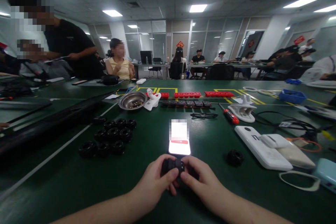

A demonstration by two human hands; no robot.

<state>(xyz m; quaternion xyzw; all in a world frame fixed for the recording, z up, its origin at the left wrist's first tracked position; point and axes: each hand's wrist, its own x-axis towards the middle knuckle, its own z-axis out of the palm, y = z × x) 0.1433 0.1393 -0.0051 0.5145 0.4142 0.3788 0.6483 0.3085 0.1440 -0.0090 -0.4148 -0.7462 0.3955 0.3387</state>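
Both hands meet at the near middle of the green table [147, 189]. Between them is a small black ribbed round part [172, 164], perhaps a toy wheel; the fingers cover much of it. My left hand [159, 178] wraps it from the left, thumb in front. From the right, my right hand [201, 176] pinches it with thumb and forefinger. Just beyond lies a phone [180, 147] with a lit screen. Several black wheel-like rings [112, 134] stand in rows to the left, and a single black ring [235, 157] sits to the right.
Farther back are a metal bowl [132, 101] of small brassy pieces, red trays [187, 95], a row of black parts [186, 104] and a red-handled screwdriver [231, 116]. White devices [262, 147] and cables occupy the right. A long black bar [57, 120] lies left. People are across the table.
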